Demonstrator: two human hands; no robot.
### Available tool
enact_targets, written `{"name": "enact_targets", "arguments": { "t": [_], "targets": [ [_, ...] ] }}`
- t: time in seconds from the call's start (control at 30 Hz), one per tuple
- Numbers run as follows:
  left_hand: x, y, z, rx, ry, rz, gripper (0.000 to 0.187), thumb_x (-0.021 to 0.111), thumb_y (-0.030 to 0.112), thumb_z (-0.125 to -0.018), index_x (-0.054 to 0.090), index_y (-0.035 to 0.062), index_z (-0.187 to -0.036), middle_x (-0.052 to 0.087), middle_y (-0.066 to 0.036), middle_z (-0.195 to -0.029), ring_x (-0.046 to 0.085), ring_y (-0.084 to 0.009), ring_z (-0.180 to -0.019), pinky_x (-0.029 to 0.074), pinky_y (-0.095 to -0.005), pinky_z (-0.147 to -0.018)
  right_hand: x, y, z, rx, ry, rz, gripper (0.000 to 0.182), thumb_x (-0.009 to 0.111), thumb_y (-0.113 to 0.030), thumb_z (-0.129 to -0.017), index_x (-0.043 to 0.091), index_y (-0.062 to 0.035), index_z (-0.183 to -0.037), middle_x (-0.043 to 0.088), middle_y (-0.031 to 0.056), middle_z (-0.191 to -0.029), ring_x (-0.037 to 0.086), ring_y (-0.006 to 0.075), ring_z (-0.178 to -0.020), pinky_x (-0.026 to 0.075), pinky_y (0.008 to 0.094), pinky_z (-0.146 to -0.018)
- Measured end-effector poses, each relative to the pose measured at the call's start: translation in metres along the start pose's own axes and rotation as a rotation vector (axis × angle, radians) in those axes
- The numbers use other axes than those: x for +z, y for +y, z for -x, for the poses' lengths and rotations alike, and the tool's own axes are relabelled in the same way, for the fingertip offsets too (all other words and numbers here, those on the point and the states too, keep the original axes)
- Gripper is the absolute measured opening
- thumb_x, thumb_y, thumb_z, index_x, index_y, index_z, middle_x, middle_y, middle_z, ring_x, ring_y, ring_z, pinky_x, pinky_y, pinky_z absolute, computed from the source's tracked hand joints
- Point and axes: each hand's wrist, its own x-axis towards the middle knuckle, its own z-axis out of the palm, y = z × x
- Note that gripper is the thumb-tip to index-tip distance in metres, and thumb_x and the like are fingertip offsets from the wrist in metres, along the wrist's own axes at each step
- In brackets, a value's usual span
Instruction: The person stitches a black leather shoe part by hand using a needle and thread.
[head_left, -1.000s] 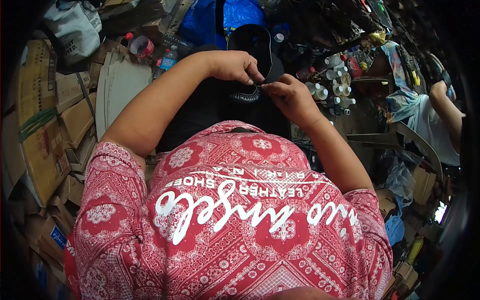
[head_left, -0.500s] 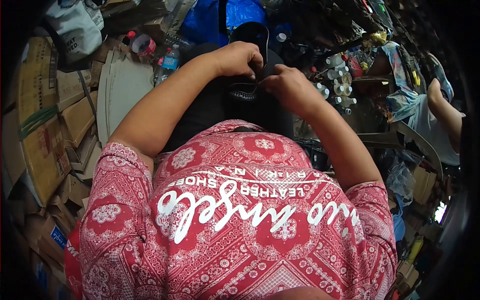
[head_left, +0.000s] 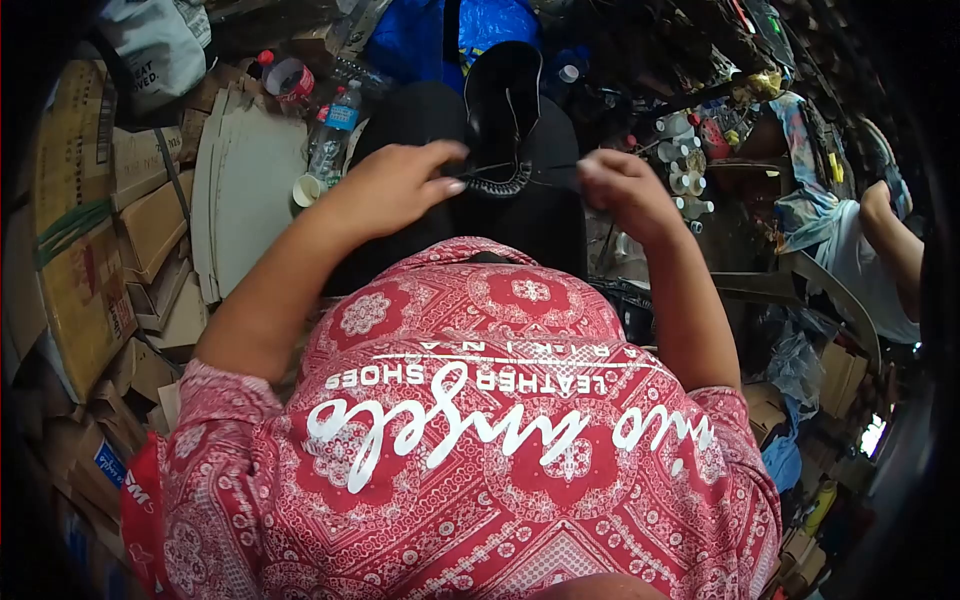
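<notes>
A black shoe (head_left: pixel 503 95), its opening facing up, rests between my dark-clothed knees. Pale stitching (head_left: pixel 500 186) curves around its near end. To the left of the shoe, my left hand (head_left: pixel 405 185) has its fingers curled, with thumb and forefinger toward the stitching; a dark thread runs from there to the shoe. My right hand (head_left: pixel 625 190) is closed to the right of the shoe, pinching a thin dark thread (head_left: pixel 555 170) stretched from the stitched end. A thin dark strand or tool hangs below the right hand, too blurred to name.
Plastic bottles (head_left: pixel 338 120) and a paper cup (head_left: pixel 306 190) are at left, beside a pale board (head_left: pixel 240 190) and stacked cardboard (head_left: pixel 85 230). Small bottles (head_left: pixel 690 180) cluster at right. A blue bag (head_left: pixel 410 40) lies ahead. Another person's limb (head_left: pixel 890 225) shows at far right.
Both hands have moved apart from over the shoe, the left one leftward and nearer, the right one rightward. The thread now stretches outward and the stitched end is uncovered.
</notes>
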Motion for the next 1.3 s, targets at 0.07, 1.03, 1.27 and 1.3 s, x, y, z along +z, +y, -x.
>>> {"name": "enact_targets", "arguments": {
  "t": [0.07, 1.03, 1.27, 1.3],
  "targets": [
    [-0.018, -0.025, 0.018, -0.025, -0.078, 0.025, 0.041, 0.065, 0.022, -0.085, 0.056, 0.0053, -0.121, 0.064, -0.017, -0.101, 0.062, -0.0278, -0.094, 0.048, -0.0329, -0.083, -0.022, 0.01, 0.013, -0.226, -0.113, -0.611, 0.019, 0.062, -0.021, -0.089, 0.06, -0.0042, -0.098, 0.053, -0.0034, -0.075, 0.044, 0.0069, -0.061, 0.044, 0.0245, -0.069],
    [0.0, 0.004, -0.013, 0.358, 0.21, -0.066, 0.039, 0.075, 0.028, -0.073, 0.065, 0.0044, -0.103, 0.064, -0.013, -0.1, 0.062, -0.0303, -0.093, 0.049, -0.037, -0.082, -0.019, -0.024, -0.051, -0.103, 0.042, 0.276, 0.054, 0.061, -0.024, -0.092, 0.04, -0.0155, -0.141, 0.052, -0.0004, -0.098, 0.048, 0.009, -0.087, 0.042, 0.0251, -0.082],
    [0.022, 0.003, -0.019, 0.354, 0.088, -0.268, 0.034, 0.074, 0.023, -0.074, 0.065, 0.0075, -0.103, 0.062, -0.012, -0.088, 0.062, -0.0322, -0.084, 0.049, -0.0415, -0.075, -0.006, -0.028, -0.105, -0.236, -0.025, 0.83, 0.04, 0.069, -0.036, -0.084, 0.056, -0.0101, -0.112, 0.059, 0.0071, -0.083, 0.057, 0.0182, -0.078, 0.046, 0.0324, -0.071],
    [0.021, 0.003, -0.018, 0.353, 0.09, -0.271, 0.034, 0.074, 0.023, -0.074, 0.065, 0.0075, -0.103, 0.062, -0.012, -0.088, 0.062, -0.0322, -0.084, 0.049, -0.0415, -0.075, -0.003, -0.033, -0.097, -0.275, 0.031, 0.954, 0.042, 0.072, -0.043, -0.079, 0.06, -0.0075, -0.099, 0.061, 0.0123, -0.078, 0.06, 0.0236, -0.077, 0.046, 0.0345, -0.07]
  ]
}}
